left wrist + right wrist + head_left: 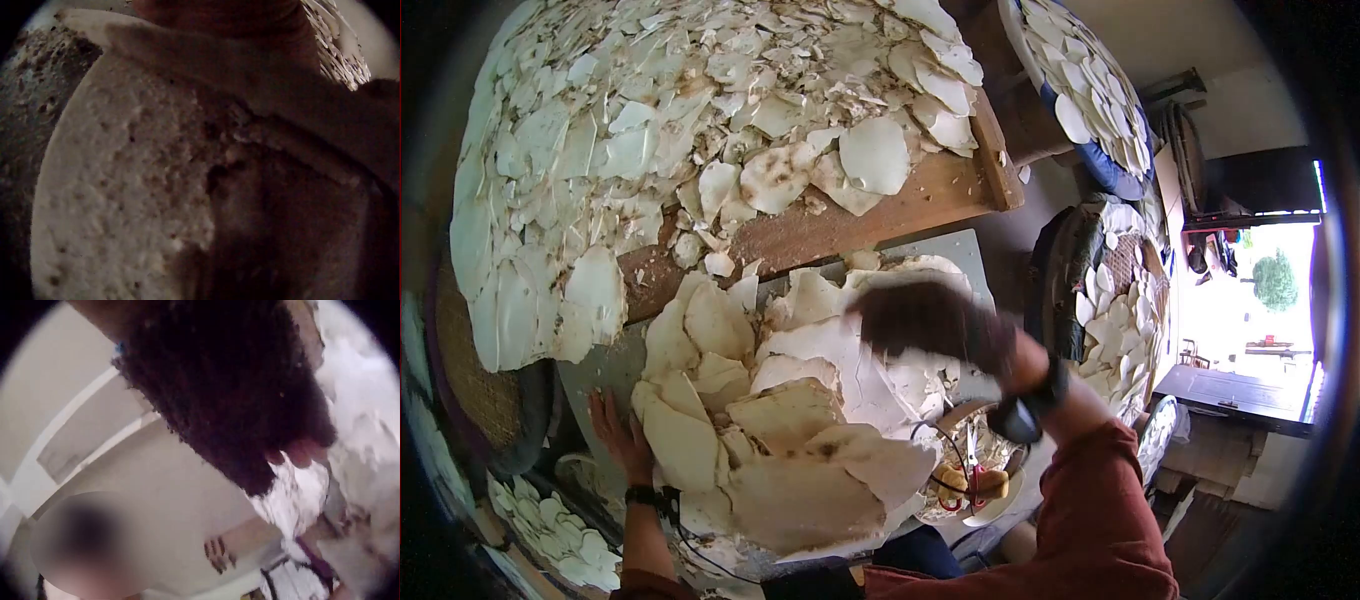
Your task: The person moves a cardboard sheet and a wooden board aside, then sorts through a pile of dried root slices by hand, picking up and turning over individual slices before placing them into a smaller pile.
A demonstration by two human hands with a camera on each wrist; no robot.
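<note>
A heap of pale, flat, brown-stained pieces (pixel 805 500) with broken edges lies on a grey board (pixel 940 250) before me. My left hand (pixel 622 438) rests at the left side of the heap, fingers spread. In the left wrist view, a rough pale piece (pixel 125 175) fills much of the frame. My right hand (pixel 935 322), in a dark glove and blurred, is over the far right of the heap. In the right wrist view, bare fingertips (pixel 303 456) poke from the glove, overlapping a white piece (pixel 294 497); I cannot tell whether they grip it.
Smaller pale flakes cover a large wooden-edged board (pixel 870 220) at the back left. Scissors with red handles (pixel 973 487) lie in a container near my lap. Round trays (pixel 1120 185) of more pieces stand at the right. A loose cable (pixel 710 562) runs by my left wrist.
</note>
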